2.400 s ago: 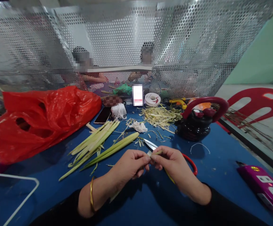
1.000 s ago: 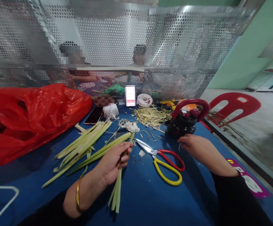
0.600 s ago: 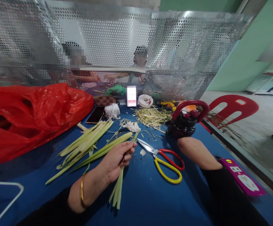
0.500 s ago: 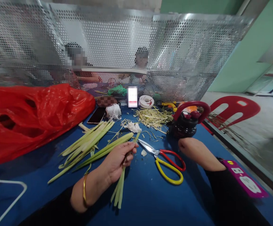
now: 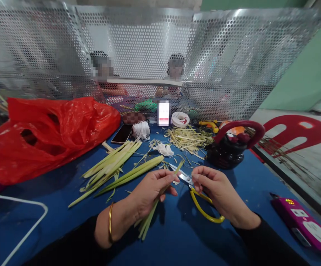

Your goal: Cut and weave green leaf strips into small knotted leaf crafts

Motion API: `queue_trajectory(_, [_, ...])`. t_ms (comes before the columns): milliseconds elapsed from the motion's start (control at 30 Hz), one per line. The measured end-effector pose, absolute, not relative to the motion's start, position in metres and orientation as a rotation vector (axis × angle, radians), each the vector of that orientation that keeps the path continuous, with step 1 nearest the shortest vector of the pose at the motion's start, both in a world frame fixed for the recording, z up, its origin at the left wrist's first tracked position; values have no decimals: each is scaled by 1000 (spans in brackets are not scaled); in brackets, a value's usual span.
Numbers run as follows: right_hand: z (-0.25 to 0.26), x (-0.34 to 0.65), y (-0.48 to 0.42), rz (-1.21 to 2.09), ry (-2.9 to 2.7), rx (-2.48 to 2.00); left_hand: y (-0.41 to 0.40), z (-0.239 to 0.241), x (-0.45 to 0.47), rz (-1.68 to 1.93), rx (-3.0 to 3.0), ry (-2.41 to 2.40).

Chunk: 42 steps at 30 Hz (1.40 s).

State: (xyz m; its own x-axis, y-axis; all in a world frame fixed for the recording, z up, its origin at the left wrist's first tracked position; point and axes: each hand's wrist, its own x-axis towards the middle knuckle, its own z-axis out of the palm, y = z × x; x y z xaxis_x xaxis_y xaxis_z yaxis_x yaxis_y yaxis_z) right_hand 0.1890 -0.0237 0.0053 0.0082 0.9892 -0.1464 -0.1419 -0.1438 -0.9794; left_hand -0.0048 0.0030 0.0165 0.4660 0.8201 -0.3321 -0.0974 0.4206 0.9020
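Note:
My left hand is closed around a small bundle of flat green plant strips. The tips stick out past the fingers toward the right, and the long ends hang down below the palm. To the right, my right hand hovers above the scissors with thumb and fingertips pinched together. Whatever lies in that pinch is too small to make out. The scissors rest on the table, their red handle hidden behind the right hand. Left of my hands lie a pile of pale green strips and folded greener leaves.
A red plastic bag covers the left side. Behind are a phone, white string, a tape roll, plant scraps and a black pot-like object with a maroon handle. A purple device sits right. People are behind the perforated screen.
My right hand has moved left from beside the black object to over the scissors, its fist turning into a pinch. The view has shifted slightly; the left hand still grips the strips.

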Motion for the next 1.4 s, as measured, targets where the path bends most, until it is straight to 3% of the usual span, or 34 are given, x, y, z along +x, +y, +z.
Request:
queue_trajectory(600, [-5, 158, -33, 1562, -864, -1180, -8, 17, 3, 791, 1090, 887])
queue_trajectory(1167, [21, 205, -24, 1402, -514, -1108, 13, 19, -12, 828, 732, 858])
queue_trajectory(1400, [19, 195, -28, 1533, -560, -1032, 9, 14, -7, 758, 841, 906])
